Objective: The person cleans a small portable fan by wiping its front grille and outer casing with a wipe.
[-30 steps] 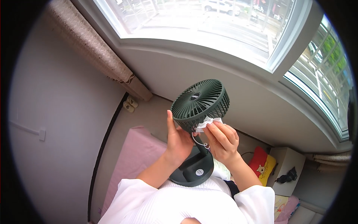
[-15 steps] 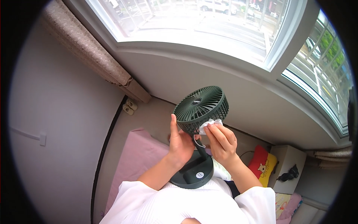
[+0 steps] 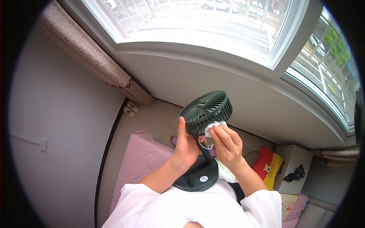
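A dark green desk fan (image 3: 204, 107) leans in front of me, its round base resting against my white top. My left hand (image 3: 186, 148) grips the fan at the neck just below the head, thumb up along the cage's rim. In my right hand (image 3: 228, 146), a crumpled white tissue (image 3: 215, 127) is pinched between thumb and fingers and pressed to the lower right side of the fan cage. A thin white cable (image 3: 205, 145) loops by the fan's neck between my hands.
A pink-covered surface (image 3: 138, 159) lies to my left. On the right are a red and yellow cushion (image 3: 269, 167) and a bedside cabinet (image 3: 292, 163) with a black object (image 3: 295, 174) on it. Pale slippers (image 3: 131, 109) sit by the curtain (image 3: 95, 53). A large window (image 3: 197, 26) is ahead.
The fan head has tipped slightly, its front face now seen at a shallower angle. My right hand keeps the tissue against the cage, having shifted very little.
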A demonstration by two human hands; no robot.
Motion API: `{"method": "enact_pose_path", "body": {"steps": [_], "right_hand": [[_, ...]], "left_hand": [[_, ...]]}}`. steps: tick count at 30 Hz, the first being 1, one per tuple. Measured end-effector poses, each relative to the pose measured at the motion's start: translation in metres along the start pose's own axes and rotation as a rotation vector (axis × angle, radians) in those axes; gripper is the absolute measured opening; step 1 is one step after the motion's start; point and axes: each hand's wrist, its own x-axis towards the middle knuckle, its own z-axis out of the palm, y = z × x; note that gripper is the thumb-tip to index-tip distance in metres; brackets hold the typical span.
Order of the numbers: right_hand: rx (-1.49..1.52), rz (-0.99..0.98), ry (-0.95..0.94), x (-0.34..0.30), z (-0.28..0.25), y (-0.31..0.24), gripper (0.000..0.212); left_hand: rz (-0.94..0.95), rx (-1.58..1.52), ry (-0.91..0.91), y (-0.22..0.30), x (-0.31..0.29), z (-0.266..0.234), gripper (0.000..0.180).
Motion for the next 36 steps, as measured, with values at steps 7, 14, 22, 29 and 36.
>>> {"method": "enact_pose_path", "body": {"steps": [7,14,22,29,36], "right_hand": [[-0.030,0.030,0.076,0.010,0.008,-0.007,0.032],[-0.020,-0.045,0.028,-0.008,0.003,0.003,0.031],[-0.037,-0.012,0.058,0.003,0.000,-0.008,0.029],[0.069,-0.013,0.012,0.006,-0.020,-0.013,0.030],[-0.155,-0.127,0.114,-0.007,0.001,-0.020,0.019]], "left_hand": [[0.015,-0.009,0.068,0.000,-0.007,0.027,0.063],[0.038,0.077,0.032,0.004,-0.005,0.010,0.062],[0.051,0.031,-0.035,0.004,-0.007,0.012,0.058],[0.086,0.055,0.030,0.004,-0.016,0.018,0.054],[0.012,0.053,-0.138,0.007,-0.019,0.012,0.067]]}}
